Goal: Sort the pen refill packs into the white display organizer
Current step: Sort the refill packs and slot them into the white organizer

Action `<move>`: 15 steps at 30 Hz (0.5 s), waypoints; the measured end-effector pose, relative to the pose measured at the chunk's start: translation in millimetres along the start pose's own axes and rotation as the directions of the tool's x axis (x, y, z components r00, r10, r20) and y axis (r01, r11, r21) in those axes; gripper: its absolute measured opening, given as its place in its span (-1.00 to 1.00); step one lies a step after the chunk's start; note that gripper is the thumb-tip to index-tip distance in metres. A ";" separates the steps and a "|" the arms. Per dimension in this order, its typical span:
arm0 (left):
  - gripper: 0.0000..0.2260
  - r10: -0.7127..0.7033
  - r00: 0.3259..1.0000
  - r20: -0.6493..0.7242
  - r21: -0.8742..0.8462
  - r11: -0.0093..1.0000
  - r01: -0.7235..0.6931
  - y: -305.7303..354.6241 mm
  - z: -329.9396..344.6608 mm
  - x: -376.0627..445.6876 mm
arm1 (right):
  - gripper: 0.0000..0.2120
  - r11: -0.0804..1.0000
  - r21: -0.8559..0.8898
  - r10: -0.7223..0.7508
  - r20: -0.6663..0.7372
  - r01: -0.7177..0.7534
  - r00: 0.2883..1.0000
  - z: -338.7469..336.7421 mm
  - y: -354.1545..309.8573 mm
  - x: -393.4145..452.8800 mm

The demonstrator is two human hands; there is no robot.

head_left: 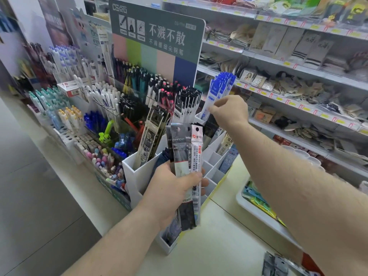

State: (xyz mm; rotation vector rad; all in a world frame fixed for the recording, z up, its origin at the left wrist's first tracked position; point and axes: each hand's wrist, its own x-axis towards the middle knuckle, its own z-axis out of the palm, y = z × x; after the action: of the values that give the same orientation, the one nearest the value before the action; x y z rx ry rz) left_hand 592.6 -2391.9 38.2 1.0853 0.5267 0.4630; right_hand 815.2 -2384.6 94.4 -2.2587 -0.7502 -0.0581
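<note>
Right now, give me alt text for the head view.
The left hand grips a bundle of refill packs above the white organizer; the right hand pinches the blue packs standing in a back slot.

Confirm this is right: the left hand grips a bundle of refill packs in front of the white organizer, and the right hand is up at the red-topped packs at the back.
Not quite. In the head view the right hand is at the blue-topped packs, not red-topped ones. The rest holds: the left hand grips a bundle of refill packs in front of the white organizer.
</note>
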 end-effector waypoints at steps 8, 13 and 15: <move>-0.85 -0.130 0.984 0.123 -0.037 0.990 0.135 -17.0 10.7 1.4 | -0.81 0.841 0.507 0.105 0.190 -0.189 0.976 -34.0 8.0 -126.4; -0.80 -0.212 0.949 0.235 0.012 0.977 0.215 -32.4 17.9 1.6 | -0.88 0.810 0.450 0.160 0.449 -0.377 0.879 -24.8 36.3 -173.3; -0.84 -0.252 0.939 0.233 0.009 0.966 0.257 -36.8 19.2 0.5 | -0.84 0.778 0.484 0.225 0.382 -0.401 0.896 -27.1 46.6 -175.4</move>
State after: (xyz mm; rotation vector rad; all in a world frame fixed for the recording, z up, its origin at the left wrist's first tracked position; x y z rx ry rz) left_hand 608.2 -2419.6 11.6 1.0182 0.4454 0.1112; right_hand 699.5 -2516.0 39.1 -1.8059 -0.4419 0.6146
